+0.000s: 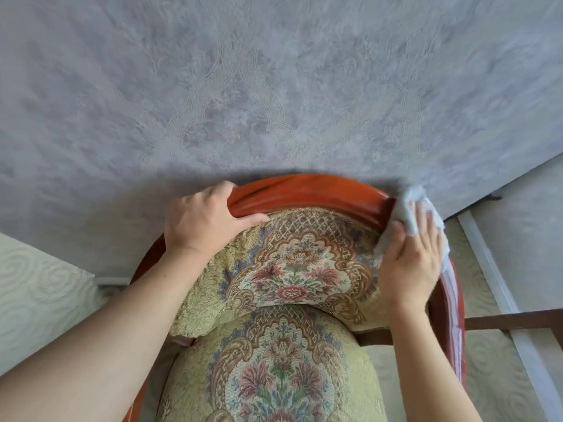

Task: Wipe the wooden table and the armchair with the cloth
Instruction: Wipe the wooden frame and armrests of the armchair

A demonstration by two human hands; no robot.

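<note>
A grey patterned wall [274,80] fills the upper frame. Below it, centre, the armchair [304,193] shows its red wooden rim and floral upholstery. The left hand [201,220] curls over the rim at centre left. The right hand [411,257], fingers straight, presses the pale cloth [409,205] onto the rim at right.

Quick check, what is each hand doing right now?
Left hand: grips the armchair's wooden top rail, fingers curled over it.
Right hand: fingers fairly straight, presses the cloth against the rail's right end.
</note>
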